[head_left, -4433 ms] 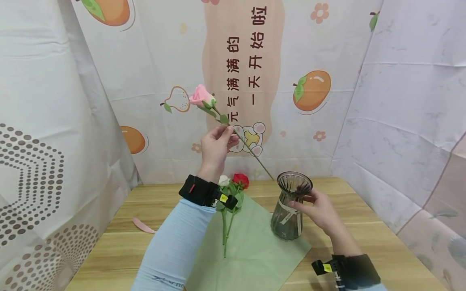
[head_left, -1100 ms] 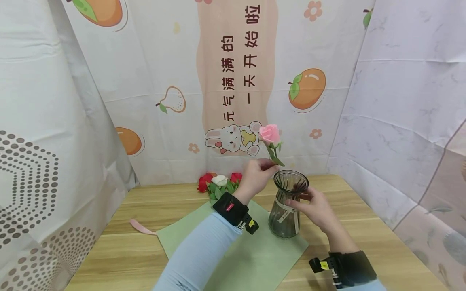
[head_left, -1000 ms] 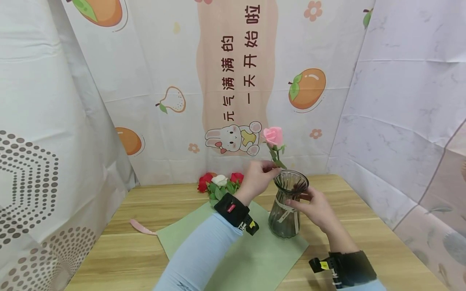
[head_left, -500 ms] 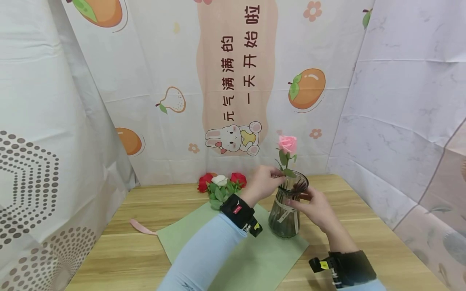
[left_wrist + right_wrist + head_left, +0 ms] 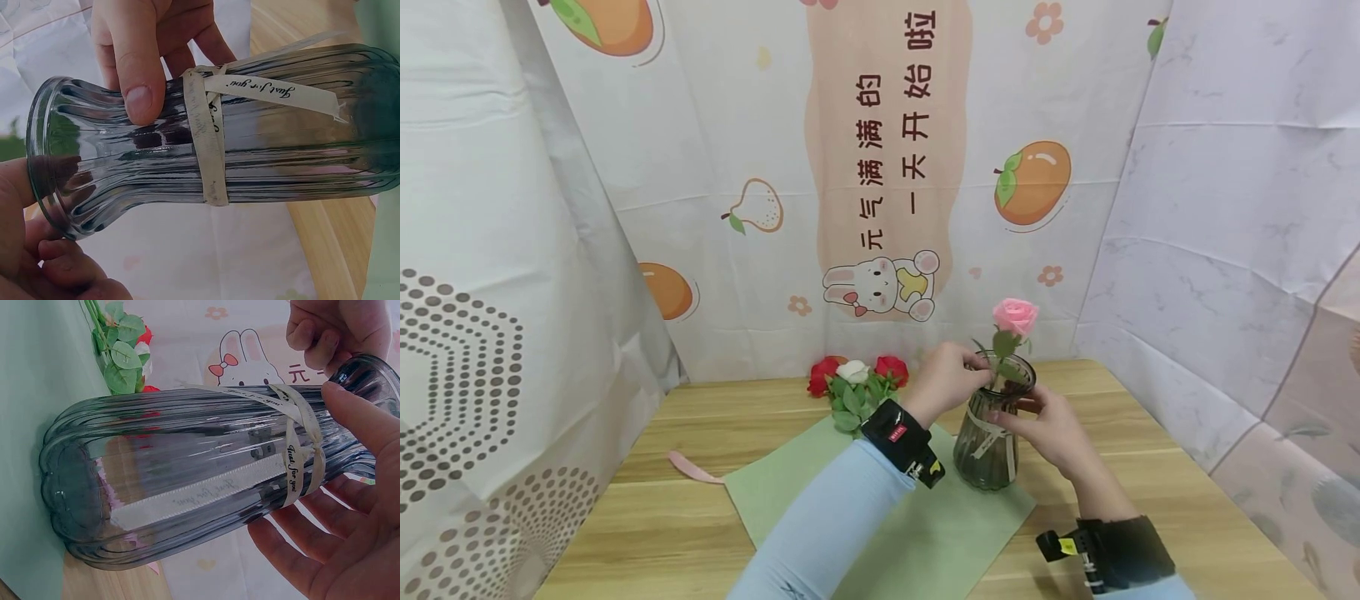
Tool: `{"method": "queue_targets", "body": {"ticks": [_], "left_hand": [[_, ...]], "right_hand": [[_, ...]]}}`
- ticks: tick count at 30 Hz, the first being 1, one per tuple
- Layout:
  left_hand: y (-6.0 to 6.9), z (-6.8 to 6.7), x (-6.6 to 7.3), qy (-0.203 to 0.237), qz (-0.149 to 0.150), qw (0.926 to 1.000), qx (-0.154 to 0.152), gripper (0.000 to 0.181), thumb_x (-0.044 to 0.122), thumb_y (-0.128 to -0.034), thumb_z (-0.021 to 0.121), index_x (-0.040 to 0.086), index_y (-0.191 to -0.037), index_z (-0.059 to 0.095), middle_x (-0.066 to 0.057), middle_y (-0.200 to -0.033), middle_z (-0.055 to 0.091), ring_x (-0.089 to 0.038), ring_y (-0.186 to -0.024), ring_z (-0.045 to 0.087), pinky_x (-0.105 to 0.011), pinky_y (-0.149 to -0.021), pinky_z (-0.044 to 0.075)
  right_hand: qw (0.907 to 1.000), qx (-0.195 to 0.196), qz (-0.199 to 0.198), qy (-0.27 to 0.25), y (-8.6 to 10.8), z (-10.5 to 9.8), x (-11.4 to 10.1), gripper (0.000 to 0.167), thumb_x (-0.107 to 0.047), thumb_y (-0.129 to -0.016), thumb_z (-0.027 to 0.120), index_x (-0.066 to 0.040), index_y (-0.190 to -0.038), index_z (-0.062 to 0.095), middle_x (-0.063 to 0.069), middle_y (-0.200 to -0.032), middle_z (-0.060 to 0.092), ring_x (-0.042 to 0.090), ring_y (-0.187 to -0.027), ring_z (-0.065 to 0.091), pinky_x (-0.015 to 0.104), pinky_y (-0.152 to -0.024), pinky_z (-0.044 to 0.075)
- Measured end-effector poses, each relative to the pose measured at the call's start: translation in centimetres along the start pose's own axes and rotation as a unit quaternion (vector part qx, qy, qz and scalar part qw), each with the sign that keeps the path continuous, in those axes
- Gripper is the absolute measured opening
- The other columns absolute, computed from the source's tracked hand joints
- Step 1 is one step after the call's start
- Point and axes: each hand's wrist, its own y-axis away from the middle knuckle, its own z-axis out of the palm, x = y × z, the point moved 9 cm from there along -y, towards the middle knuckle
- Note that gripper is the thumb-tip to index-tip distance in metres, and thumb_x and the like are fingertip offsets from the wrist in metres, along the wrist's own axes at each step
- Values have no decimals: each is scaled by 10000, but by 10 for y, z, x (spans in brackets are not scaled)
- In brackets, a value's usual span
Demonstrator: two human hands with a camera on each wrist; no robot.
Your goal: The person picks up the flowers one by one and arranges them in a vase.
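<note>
In the head view a pink rose [image 5: 1016,317] stands over the mouth of a grey ribbed glass vase [image 5: 988,457], its leaves at the rim. My left hand [image 5: 944,379] pinches the rose's stem at the left of the rim; in the left wrist view its fingers lie against the glass lip. My right hand [image 5: 1054,429] holds the vase's neck from the right, with the thumb [image 5: 139,103] in front. A cream ribbon [image 5: 294,464] printed "Just for you" is tied round the neck. The lower stem is hard to make out through the glass.
Under the vase lies a green sheet [image 5: 917,533] on the wooden table [image 5: 647,525]. Red and white roses [image 5: 853,372] with leafy stems rest on it at the back, partly behind the left arm. A pink ribbon [image 5: 692,468] lies to the left. Printed cloth [image 5: 760,275] hangs behind.
My left hand has brought the pink rose from high on the left, rightward and down to the vase mouth. Its bloom is now lower and over the opening. The right hand stays on the vase.
</note>
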Motion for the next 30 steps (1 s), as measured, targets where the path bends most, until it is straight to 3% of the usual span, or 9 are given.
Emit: {"method": "queue_targets", "body": {"ticks": [9, 16, 21, 30], "left_hand": [[4, -2, -4, 209, -144, 9997, -63, 123, 278, -920, 775, 163, -918, 819, 128, -834, 668, -86, -776, 599, -271, -643, 499], [5, -10, 0, 335, 298, 9988, 180, 139, 293, -948, 742, 171, -890, 776, 89, -765, 630, -100, -705, 556, -252, -582, 456], [7, -21, 6, 463, 682, 9958, 387, 146, 281, -960, 723, 152, -912, 769, 51, -711, 584, -103, -640, 517, -241, -548, 405], [15, -55, 8, 724, 901, 9914, 620, 135, 285, -975, 705, 166, -995, 765, 36, -784, 603, -135, -716, 541, -269, -606, 428]], "right_hand": [[9999, -62, 145, 46, 0, 2, 5, 656, -322, -866, 838, -43, -1387, 553, 200, -1325, 617, 447, -1231, 566, 540, -893, 539], [9999, -42, 110, -19, 0, 0, 1, 647, -298, -877, 830, -21, -1390, 548, 216, -1328, 610, 455, -1228, 562, 538, -892, 539], [9999, -34, 152, 21, 0, 1, 3, 674, -316, -869, 836, -25, -1399, 538, 212, -1333, 608, 450, -1231, 562, 551, -905, 530], [9998, -28, 151, 112, -1, 1, 7, 685, -341, -863, 838, -28, -1394, 538, 221, -1335, 606, 471, -1230, 558, 589, -916, 515]]}}
